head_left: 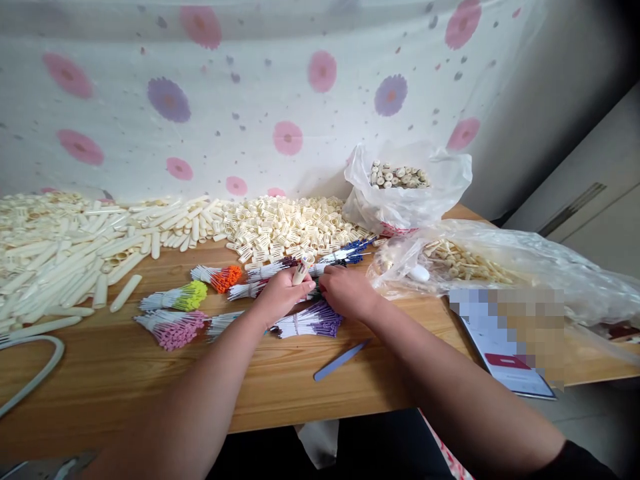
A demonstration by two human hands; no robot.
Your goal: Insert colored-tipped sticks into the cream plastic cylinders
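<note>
My left hand [283, 292] is curled shut around a small cream tube piece [301, 271] that sticks up from its fingers. Knuckle to knuckle with it, my right hand [345, 291] is closed over the stick bundles on the wooden table [280, 380]; what its fingers pinch is hidden. Under and around both hands lie bundles of thin white sticks with coloured tips: purple [313, 321], pink [173, 330], yellow-green [180, 297], orange [220, 277] and blue [350, 251].
A heap of cream ribbed rollers [285, 230] and long cream tubes [70, 253] covers the table's back left. Plastic bags [410, 190] of small parts stand at the right. A blue flat stick [341, 360], a paper sheet [510, 363] and a grey cord [35, 373] lie near the front edge.
</note>
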